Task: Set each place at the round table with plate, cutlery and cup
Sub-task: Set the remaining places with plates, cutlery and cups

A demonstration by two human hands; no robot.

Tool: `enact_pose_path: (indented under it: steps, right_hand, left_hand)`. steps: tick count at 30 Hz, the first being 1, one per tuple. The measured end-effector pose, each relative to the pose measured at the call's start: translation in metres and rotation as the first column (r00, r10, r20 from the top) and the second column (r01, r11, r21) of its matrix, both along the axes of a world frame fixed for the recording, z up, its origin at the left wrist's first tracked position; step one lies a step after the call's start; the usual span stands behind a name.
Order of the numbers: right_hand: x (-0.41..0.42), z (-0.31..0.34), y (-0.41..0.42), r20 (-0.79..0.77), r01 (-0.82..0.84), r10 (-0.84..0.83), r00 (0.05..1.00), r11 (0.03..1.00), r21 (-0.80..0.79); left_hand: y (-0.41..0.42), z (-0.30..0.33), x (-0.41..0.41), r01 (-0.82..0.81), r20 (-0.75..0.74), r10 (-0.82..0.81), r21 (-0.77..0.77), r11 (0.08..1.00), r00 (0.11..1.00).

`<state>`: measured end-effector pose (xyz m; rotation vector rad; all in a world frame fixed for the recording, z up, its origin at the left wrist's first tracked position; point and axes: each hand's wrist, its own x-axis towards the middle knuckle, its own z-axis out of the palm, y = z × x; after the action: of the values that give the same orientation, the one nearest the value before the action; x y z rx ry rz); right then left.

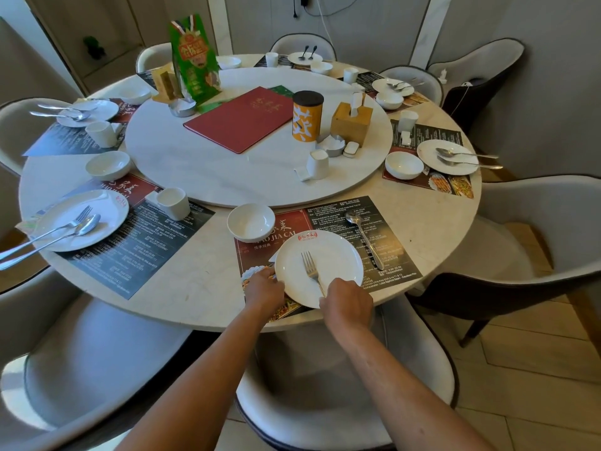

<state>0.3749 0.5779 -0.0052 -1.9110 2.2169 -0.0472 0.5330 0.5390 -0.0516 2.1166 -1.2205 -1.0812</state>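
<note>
A white plate [328, 255] lies on the dark paper placemat [383, 216] at the near edge of the round table. My left hand [265, 289] grips the plate's left rim. My right hand [346, 304] holds the handle of a fork [310, 268] whose tines rest on the plate. A spoon [364, 237] lies on the placemat to the right of the plate. A small white bowl [251, 222] stands just beyond the plate. A white cup [317, 164] stands on the turntable's near edge, apart from this place.
The white turntable [208, 164] carries a red menu [240, 120], an orange tin [306, 116], a tissue box [351, 123] and a green bag [193, 60]. Other places around the table hold plates, cutlery, bowls and cups. Padded chairs [325, 379] ring the table.
</note>
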Motion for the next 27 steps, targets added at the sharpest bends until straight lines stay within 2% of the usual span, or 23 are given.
enact_pose_path:
  steps: [10,16,19,22,27]
  right_hand:
    - [-0.005,0.0,-0.003,0.087,0.006,-0.003,0.996,0.999,-0.038]
    - [-0.033,0.002,-0.03,0.079,0.079,-0.067,0.995,0.984,-0.158]
    - [-0.054,0.005,-0.061,0.128,0.15,-0.124,0.984,0.964,-0.218]
    - [-0.072,0.002,-0.097,0.16,0.194,-0.163,0.974,0.961,-0.199]
    - [-0.083,-0.016,-0.136,0.202,0.242,-0.224,0.953,0.968,-0.068]
  left_hand:
    - [0.001,0.005,-0.002,-0.086,-0.104,0.086,0.005,0.996,0.991]
    - [-0.005,0.01,-0.001,-0.187,-0.139,0.189,0.021,0.982,0.972]
    - [-0.014,0.009,0.001,-0.207,-0.134,0.208,0.019,0.978,0.969]
    - [-0.018,0.006,-0.002,-0.244,-0.132,0.245,0.024,0.97,0.961]
    - [-0.018,0.003,-0.008,-0.282,-0.155,0.282,0.023,0.959,0.947]
